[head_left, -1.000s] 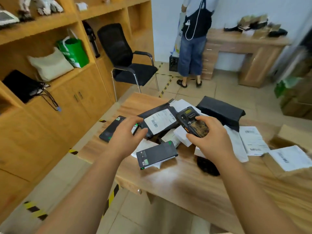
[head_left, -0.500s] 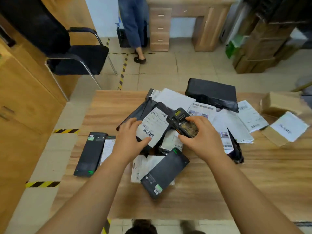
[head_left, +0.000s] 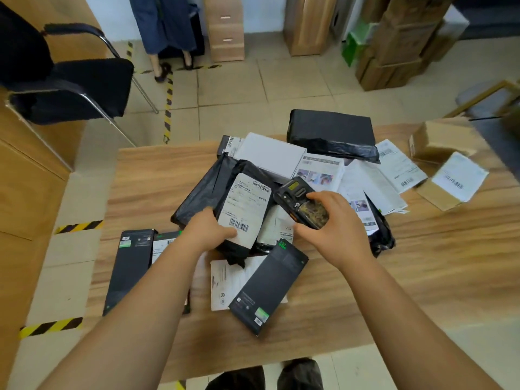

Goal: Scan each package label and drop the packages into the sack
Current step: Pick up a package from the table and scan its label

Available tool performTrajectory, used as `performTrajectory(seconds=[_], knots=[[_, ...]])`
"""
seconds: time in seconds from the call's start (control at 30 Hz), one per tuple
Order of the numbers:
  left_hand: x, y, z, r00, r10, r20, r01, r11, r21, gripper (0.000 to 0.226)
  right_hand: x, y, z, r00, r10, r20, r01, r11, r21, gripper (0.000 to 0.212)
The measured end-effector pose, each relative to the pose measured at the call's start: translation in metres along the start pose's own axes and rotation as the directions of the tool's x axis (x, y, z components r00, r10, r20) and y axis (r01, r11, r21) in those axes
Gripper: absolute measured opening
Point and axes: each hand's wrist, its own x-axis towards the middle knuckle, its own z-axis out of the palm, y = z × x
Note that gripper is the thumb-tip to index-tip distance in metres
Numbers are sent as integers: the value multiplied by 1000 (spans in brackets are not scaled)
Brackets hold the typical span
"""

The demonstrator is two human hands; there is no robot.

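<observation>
My left hand grips the near end of a black poly-bag package whose white label with barcodes faces up, at the middle of the wooden table. A black handheld scanner is held in my right hand, just right of that label, its head pointing away from me. Several other packages lie around: a slim dark box in front of my hands, another slim dark box at the left, a big black bag at the back. No sack is in view.
White envelopes and papers spread to the right, with two brown cartons at the table's right end. A black chair stands at the left, a person's legs and stacked cartons beyond the table.
The view has tilted down and nearer over the table. My left hand has closed on the labelled black package. The scanner stays beside the label.
</observation>
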Motion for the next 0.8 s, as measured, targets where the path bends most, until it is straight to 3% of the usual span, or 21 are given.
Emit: performTrajectory(seconds=[0.07, 0.17, 0.4, 0.57, 0.8], knots=[[-9, 0, -3, 997, -24, 74, 33, 991, -127, 33, 1, 2, -5, 1000, -11, 5, 11, 1000, 14, 57], [-26, -2, -5, 997, -13, 72, 33, 958, -286, 35, 6, -1, -18, 999, -45, 13, 45, 998, 40, 57], [-67, 35, -43, 957, 49, -286, -222, 758, -613, 50, 24, -49, -64, 974, -218, -66, 224, 969, 99, 58], [-89, 69, -88, 825, 113, -553, -456, 712, -534, 55, 29, -94, -104, 941, -317, -120, 329, 939, 100, 58], [-118, 88, -129, 711, 146, -688, -582, 672, -459, 60, 21, -137, -139, 915, -395, -80, 398, 917, 15, 57]])
